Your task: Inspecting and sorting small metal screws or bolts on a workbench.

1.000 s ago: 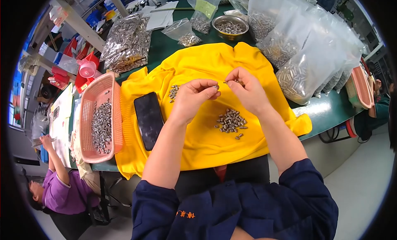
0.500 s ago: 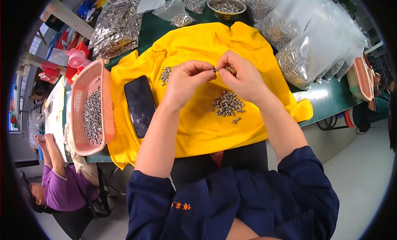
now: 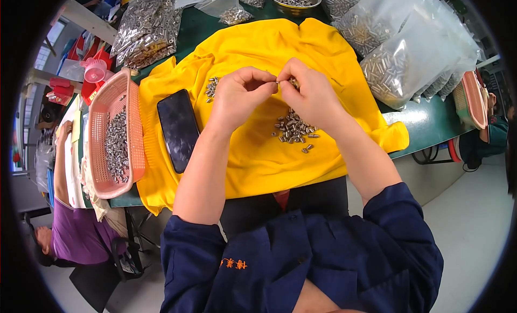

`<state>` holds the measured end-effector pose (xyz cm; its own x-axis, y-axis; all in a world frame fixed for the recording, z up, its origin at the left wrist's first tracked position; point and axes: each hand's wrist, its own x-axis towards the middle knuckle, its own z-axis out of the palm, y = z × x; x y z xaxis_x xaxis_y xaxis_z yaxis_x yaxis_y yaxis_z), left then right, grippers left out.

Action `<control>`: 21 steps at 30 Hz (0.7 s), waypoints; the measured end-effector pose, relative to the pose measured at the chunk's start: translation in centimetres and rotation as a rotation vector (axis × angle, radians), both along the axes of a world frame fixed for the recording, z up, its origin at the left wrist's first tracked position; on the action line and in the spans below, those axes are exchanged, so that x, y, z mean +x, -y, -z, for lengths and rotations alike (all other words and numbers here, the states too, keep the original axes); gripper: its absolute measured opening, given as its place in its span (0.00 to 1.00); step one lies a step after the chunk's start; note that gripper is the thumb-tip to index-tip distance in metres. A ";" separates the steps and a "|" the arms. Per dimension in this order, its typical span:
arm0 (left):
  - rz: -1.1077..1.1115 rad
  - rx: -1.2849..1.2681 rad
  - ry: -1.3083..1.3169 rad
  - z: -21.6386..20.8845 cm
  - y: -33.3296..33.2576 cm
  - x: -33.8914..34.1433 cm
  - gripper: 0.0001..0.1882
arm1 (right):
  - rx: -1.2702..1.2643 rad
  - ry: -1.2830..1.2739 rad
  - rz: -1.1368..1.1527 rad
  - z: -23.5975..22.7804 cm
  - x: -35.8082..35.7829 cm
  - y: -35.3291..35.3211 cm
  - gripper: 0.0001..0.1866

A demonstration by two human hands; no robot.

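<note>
Since the earlier frames, the fingertips of the left hand [image 3: 238, 95] and right hand [image 3: 311, 92] have come together from a small gap; a co-worker's hand [image 3: 64, 130], formerly raised at the far left, now reaches forward along the counter [image 3: 428, 131]; the whole view has also shifted, the cloth standing higher in it.

The left grip is narrow, thumb and forefinger pinched at their tips; the right grip is likewise narrow, meeting it; between them is a tiny part [image 3: 278, 82], its form too small to tell; brass-coloured bits [image 3: 294, 83] show within the curled right fingers.

Both hands are above the yellow cloth [image 3: 258, 173], which is spread over the counter; on the cloth, below the right hand, lies a loose pile [image 3: 295, 129] of short metal pieces, with a smaller cluster [image 3: 211, 88] just beside the left hand; the phone [image 3: 179, 131] lies dark at the left, near the left forearm.

A pink basket [image 3: 138, 151], holding more metal pieces, stands at the cloth's left edge; beyond the cloth are a large packed bag [image 3: 147, 30], a small bag [image 3: 235, 15] and a metal bowl [image 3: 299, 11]; further filled bags [image 3: 389, 76] stand at the right.
</note>
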<state>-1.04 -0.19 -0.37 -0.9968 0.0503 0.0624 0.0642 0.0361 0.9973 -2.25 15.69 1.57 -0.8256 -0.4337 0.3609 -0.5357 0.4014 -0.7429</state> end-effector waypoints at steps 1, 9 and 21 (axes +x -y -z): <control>-0.028 -0.069 0.001 0.1 0.1 -0.1 0.05 | -0.082 0.078 0.026 -0.1 -0.1 -0.2 0.04; -0.002 -0.283 -0.128 0.0 -0.1 0.0 0.09 | -0.223 0.102 0.041 0.1 -0.8 -0.5 0.01; 0.097 0.610 0.191 -0.3 0.4 0.1 0.08 | -0.337 0.238 -0.051 -0.2 -0.5 -0.5 0.03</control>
